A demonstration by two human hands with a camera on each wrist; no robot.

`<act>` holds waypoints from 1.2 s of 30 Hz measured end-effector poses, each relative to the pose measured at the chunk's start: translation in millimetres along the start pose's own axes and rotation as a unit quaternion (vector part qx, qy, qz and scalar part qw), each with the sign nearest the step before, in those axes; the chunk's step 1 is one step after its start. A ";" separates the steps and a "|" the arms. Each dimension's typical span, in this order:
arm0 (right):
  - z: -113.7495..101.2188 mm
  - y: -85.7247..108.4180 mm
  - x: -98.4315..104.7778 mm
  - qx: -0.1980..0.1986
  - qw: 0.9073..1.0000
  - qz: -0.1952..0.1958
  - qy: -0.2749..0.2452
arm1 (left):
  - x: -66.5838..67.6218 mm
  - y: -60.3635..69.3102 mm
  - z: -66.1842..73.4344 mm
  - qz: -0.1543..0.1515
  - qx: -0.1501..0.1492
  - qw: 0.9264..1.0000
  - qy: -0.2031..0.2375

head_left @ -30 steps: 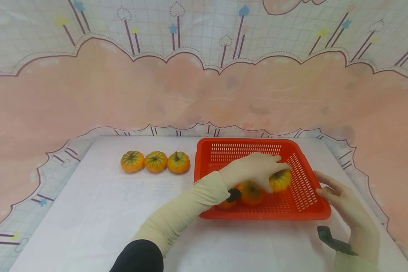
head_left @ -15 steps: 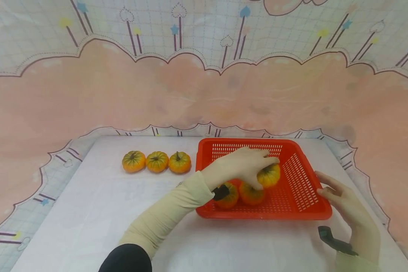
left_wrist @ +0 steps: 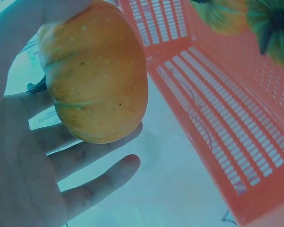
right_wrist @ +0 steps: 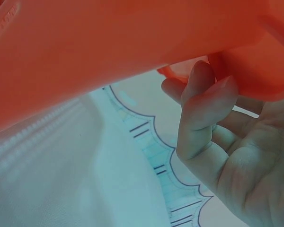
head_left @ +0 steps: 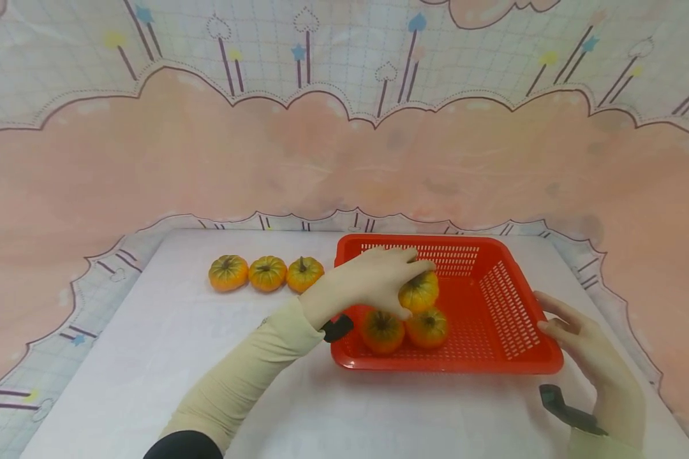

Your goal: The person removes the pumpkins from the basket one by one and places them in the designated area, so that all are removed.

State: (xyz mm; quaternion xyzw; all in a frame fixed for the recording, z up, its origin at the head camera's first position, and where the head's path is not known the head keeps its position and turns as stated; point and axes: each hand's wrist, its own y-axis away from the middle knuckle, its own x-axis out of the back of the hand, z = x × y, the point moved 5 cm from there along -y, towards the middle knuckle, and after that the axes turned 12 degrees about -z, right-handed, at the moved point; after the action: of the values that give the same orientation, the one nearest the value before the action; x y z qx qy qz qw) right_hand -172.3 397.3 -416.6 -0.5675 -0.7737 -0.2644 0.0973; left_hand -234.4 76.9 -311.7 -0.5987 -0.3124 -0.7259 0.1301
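In the head view the left hand grips a yellow-orange pumpkin over the left part of the red basket. The left wrist view shows this pumpkin between thumb and fingers, its stem toward the palm. Two more pumpkins, one and another, lie inside the basket near its front wall. At the basket's right side, the right hand holds the rim with thumb and fingers; in the right wrist view that hand has curled fingers at the red edge.
Left of the basket, three pumpkins stand in a row on the white table: one at the left, one in the middle and one at the right. A patterned cloth hangs behind.
The left hand has moved left with the pumpkin, from the basket's right part toward its left, uncovering the two pumpkins at the front. The right hand still holds the rim.
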 end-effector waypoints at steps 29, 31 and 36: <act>2.6 -1.2 0.2 0.007 1.000 0.000 0.000 | -39.2 93.0 -63.8 0.110 0.127 0.981 0.102; 3.7 -1.0 0.4 0.008 1.000 0.000 0.000 | -42.3 97.8 -67.7 0.121 0.130 0.979 0.102; 4.4 -0.5 0.7 0.008 1.000 -0.001 -0.007 | -51.2 108.2 -79.1 0.143 0.145 0.971 0.124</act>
State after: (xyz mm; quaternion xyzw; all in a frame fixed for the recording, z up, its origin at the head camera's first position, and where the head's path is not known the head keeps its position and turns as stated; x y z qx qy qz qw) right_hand -172.4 400.0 -420.2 -0.5675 -0.7771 -0.2546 0.0961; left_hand -223.1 -64.2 -335.0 -0.5170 -0.3070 -0.7152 0.3563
